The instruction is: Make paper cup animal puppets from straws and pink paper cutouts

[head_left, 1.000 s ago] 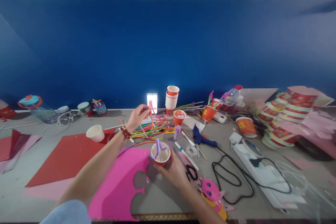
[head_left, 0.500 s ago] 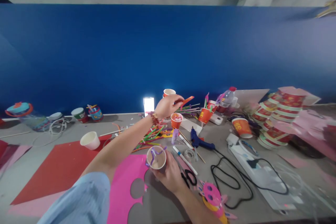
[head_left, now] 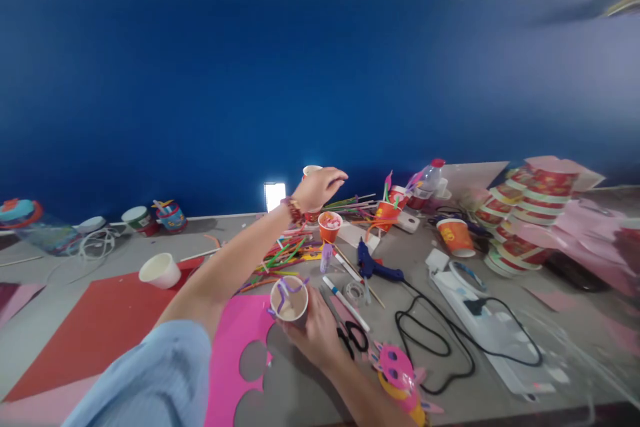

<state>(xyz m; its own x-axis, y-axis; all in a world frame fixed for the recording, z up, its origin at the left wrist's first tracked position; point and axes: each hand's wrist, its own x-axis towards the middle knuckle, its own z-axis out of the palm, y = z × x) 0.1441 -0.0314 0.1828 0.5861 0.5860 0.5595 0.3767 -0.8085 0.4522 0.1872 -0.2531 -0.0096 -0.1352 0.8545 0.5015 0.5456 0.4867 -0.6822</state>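
Note:
My left hand (head_left: 321, 188), a beaded bracelet at its wrist, reaches over the back of the table with nothing visible between its loosely bent fingers. Below and beyond it are an orange paper cup (head_left: 330, 227) of small scraps and another cup (head_left: 312, 170), partly covered by the hand. My right hand (head_left: 315, 332) is wrapped around a paper cup (head_left: 290, 300), which shows its open top and has purple pipe cleaners curling at the rim. Bent on the table to the right lies an orange pipe cleaner (head_left: 377, 225). Scissors (head_left: 353, 337) lie beside my right hand.
Pink sheet with round cutouts (head_left: 235, 353), red sheet (head_left: 85, 327) and white cup (head_left: 160, 271) lie left. A blue glue gun (head_left: 377, 267), its black cord, a power strip (head_left: 493, 330) and stacked cups (head_left: 543, 203) stand right. Pipe cleaners (head_left: 287, 250) fill the middle.
My left hand has let go of the orange pipe cleaner, which now lies on the table near the orange cups. My right hand still holds its cup. The view has shifted slightly.

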